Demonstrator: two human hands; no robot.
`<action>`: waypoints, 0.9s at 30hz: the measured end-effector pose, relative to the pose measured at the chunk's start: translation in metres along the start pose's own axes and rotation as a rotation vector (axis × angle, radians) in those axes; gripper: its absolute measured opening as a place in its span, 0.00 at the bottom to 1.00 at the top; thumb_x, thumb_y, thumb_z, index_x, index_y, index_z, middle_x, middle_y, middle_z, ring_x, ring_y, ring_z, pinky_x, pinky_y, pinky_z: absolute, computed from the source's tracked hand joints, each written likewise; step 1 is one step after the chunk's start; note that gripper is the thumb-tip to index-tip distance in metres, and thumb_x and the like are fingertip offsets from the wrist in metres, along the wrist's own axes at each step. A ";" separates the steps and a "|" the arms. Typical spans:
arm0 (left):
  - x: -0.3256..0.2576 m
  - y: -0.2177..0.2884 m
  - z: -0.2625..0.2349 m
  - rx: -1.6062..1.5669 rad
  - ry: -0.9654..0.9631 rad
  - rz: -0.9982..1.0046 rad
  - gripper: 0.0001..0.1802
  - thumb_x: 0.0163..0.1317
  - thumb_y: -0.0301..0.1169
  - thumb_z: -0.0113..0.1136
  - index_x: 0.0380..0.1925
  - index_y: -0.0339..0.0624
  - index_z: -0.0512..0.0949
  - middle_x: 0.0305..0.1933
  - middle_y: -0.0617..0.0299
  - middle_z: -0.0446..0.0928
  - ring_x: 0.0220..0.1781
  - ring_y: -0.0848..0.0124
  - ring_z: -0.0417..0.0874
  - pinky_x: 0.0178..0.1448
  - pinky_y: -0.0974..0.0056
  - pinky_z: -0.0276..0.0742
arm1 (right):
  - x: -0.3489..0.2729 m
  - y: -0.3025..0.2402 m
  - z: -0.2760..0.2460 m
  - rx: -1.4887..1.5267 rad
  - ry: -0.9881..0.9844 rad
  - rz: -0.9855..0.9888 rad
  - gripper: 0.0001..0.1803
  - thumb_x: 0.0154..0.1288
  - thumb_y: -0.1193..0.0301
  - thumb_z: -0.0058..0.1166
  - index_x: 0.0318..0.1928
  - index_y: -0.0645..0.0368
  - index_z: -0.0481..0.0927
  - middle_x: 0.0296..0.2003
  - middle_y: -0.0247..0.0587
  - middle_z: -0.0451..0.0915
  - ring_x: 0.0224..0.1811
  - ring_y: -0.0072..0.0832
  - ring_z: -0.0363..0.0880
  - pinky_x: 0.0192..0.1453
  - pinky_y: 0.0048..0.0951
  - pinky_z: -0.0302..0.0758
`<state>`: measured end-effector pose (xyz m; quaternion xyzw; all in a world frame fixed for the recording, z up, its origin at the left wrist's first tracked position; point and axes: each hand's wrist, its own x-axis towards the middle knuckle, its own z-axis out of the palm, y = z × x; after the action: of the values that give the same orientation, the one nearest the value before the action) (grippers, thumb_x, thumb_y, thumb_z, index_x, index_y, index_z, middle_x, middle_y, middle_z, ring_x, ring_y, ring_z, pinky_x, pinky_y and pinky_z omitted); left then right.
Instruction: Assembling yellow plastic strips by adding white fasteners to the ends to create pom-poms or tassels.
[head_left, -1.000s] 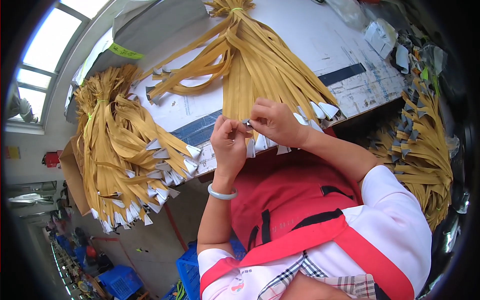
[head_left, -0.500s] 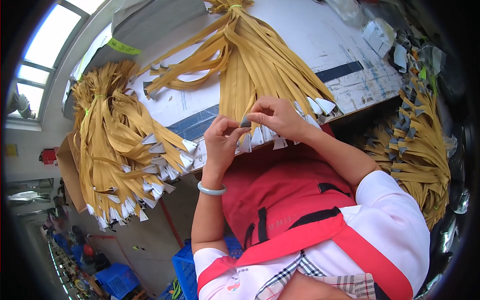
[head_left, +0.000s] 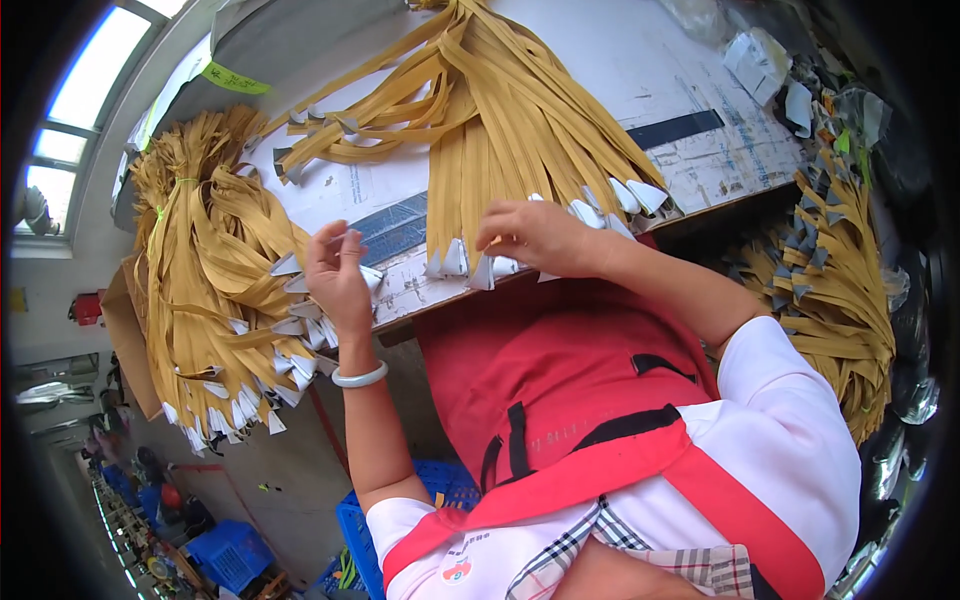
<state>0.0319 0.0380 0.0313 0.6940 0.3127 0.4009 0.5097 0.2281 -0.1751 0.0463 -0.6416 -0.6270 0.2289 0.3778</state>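
A bundle of long mustard-coloured tape strips fans toward me across the table, most near ends capped with white pointed tips. My right hand is over these near ends, fingers curled and a little apart, with nothing visible between them. My left hand, with a pale bangle on the wrist, is raised beside the second bundle. Its thumb and fingers are drawn together around something small and pale that I cannot make out. A few strips with grey tips bend to the left on the table.
The white worktable has a worn front edge just ahead of my red apron. More grey-tipped strips hang at the right by plastic bags. A cardboard box stands behind the left bundle. Below is a blue crate.
Both hands held a dark grey tip together; they have since parted. My left hand has moved left toward the left bundle, while my right stays near the strip ends.
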 end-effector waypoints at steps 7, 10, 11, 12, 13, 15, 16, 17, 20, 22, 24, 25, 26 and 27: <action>-0.075 0.003 0.036 0.121 -0.445 0.066 0.06 0.62 0.16 0.61 0.39 0.33 0.80 0.43 0.60 0.79 0.41 0.75 0.81 0.46 0.71 0.77 | 0.005 0.010 0.035 -0.287 -0.126 -0.125 0.05 0.60 0.73 0.60 0.34 0.58 0.77 0.39 0.43 0.77 0.41 0.44 0.79 0.44 0.42 0.77; -0.082 0.008 0.041 -0.125 -0.487 -0.079 0.09 0.58 0.13 0.62 0.38 0.33 0.80 0.44 0.56 0.81 0.43 0.71 0.82 0.48 0.69 0.78 | 0.008 0.004 0.017 0.157 -0.048 -0.022 0.06 0.59 0.76 0.63 0.34 0.61 0.78 0.31 0.40 0.80 0.39 0.35 0.81 0.43 0.35 0.76; -0.078 0.009 0.042 -0.127 -0.485 -0.077 0.09 0.58 0.13 0.62 0.38 0.33 0.80 0.44 0.56 0.81 0.43 0.71 0.82 0.48 0.69 0.78 | 0.010 0.002 0.013 0.155 -0.050 -0.023 0.06 0.59 0.76 0.63 0.34 0.61 0.78 0.31 0.40 0.80 0.39 0.35 0.81 0.43 0.35 0.76; -0.071 0.010 0.043 -0.119 -0.488 0.014 0.10 0.56 0.12 0.62 0.38 0.34 0.80 0.45 0.56 0.81 0.45 0.71 0.82 0.50 0.69 0.78 | 0.011 -0.002 0.008 0.312 -0.075 0.042 0.06 0.60 0.76 0.63 0.36 0.62 0.79 0.32 0.38 0.81 0.38 0.30 0.81 0.43 0.32 0.76; -0.062 0.010 0.044 -0.109 -0.490 0.110 0.12 0.55 0.11 0.62 0.38 0.34 0.80 0.46 0.56 0.81 0.47 0.71 0.82 0.52 0.68 0.77 | 0.015 -0.005 0.003 0.469 -0.097 0.104 0.06 0.61 0.75 0.63 0.37 0.62 0.80 0.32 0.37 0.82 0.37 0.26 0.80 0.43 0.30 0.76; -0.053 0.010 0.043 -0.283 -0.527 0.006 0.12 0.53 0.10 0.63 0.36 0.34 0.79 0.47 0.57 0.80 0.49 0.70 0.81 0.55 0.67 0.77 | 0.022 -0.005 -0.004 0.455 -0.073 0.078 0.07 0.62 0.74 0.64 0.38 0.63 0.81 0.31 0.34 0.82 0.35 0.20 0.79 0.42 0.25 0.76; -0.049 0.012 0.044 -0.399 -0.567 -0.058 0.12 0.52 0.10 0.64 0.35 0.34 0.79 0.46 0.57 0.80 0.49 0.70 0.81 0.55 0.67 0.77 | 0.025 -0.007 -0.010 0.585 -0.134 0.156 0.07 0.63 0.73 0.64 0.37 0.63 0.81 0.31 0.33 0.82 0.34 0.19 0.78 0.41 0.24 0.76; -0.046 0.015 0.045 -0.515 -0.606 -0.124 0.12 0.52 0.10 0.65 0.35 0.34 0.79 0.46 0.57 0.80 0.49 0.70 0.80 0.55 0.66 0.77 | 0.027 -0.009 -0.017 0.716 -0.195 0.235 0.08 0.63 0.72 0.65 0.37 0.63 0.81 0.31 0.33 0.82 0.32 0.19 0.78 0.40 0.22 0.76; -0.044 0.014 0.050 -0.561 -0.609 -0.142 0.11 0.54 0.11 0.66 0.35 0.35 0.79 0.42 0.59 0.81 0.49 0.72 0.80 0.55 0.67 0.77 | 0.030 -0.006 -0.026 0.695 -0.250 0.185 0.10 0.63 0.69 0.66 0.37 0.63 0.82 0.29 0.31 0.82 0.32 0.17 0.78 0.37 0.21 0.76; -0.045 0.016 0.054 -0.582 -0.602 -0.142 0.09 0.56 0.12 0.66 0.35 0.34 0.79 0.40 0.60 0.81 0.47 0.73 0.81 0.55 0.68 0.77 | 0.029 -0.008 -0.028 0.700 -0.287 0.179 0.11 0.63 0.68 0.67 0.37 0.64 0.82 0.29 0.31 0.82 0.31 0.17 0.78 0.36 0.22 0.76; -0.050 0.025 0.060 -0.454 -0.442 -0.187 0.06 0.61 0.16 0.65 0.34 0.34 0.77 0.37 0.61 0.81 0.41 0.74 0.82 0.49 0.70 0.79 | 0.028 -0.016 -0.028 0.501 -0.119 0.214 0.11 0.61 0.68 0.67 0.35 0.62 0.81 0.26 0.35 0.82 0.30 0.18 0.78 0.34 0.23 0.76; -0.052 0.029 0.066 -0.452 -0.447 -0.188 0.06 0.61 0.16 0.65 0.34 0.34 0.77 0.37 0.61 0.81 0.41 0.74 0.82 0.49 0.70 0.79 | 0.026 -0.015 -0.025 0.503 -0.114 0.215 0.11 0.61 0.68 0.67 0.35 0.62 0.81 0.26 0.35 0.82 0.30 0.18 0.78 0.34 0.23 0.76; -0.055 0.031 0.072 -0.395 -0.358 -0.143 0.06 0.63 0.17 0.63 0.34 0.35 0.75 0.35 0.62 0.81 0.37 0.75 0.82 0.44 0.70 0.79 | 0.024 -0.009 -0.018 0.396 -0.007 0.170 0.10 0.62 0.69 0.65 0.34 0.62 0.80 0.27 0.33 0.80 0.30 0.18 0.77 0.33 0.23 0.74; -0.057 0.033 0.078 -0.336 -0.270 -0.098 0.06 0.64 0.18 0.62 0.34 0.36 0.74 0.34 0.62 0.81 0.34 0.76 0.82 0.40 0.71 0.79 | 0.022 -0.004 -0.011 0.288 0.100 0.126 0.08 0.63 0.71 0.64 0.34 0.62 0.78 0.28 0.32 0.79 0.30 0.18 0.77 0.33 0.24 0.73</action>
<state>0.0736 -0.0556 0.0369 0.6305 0.2039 0.3256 0.6744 0.2366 -0.1559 0.0606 -0.6295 -0.5266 0.3074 0.4816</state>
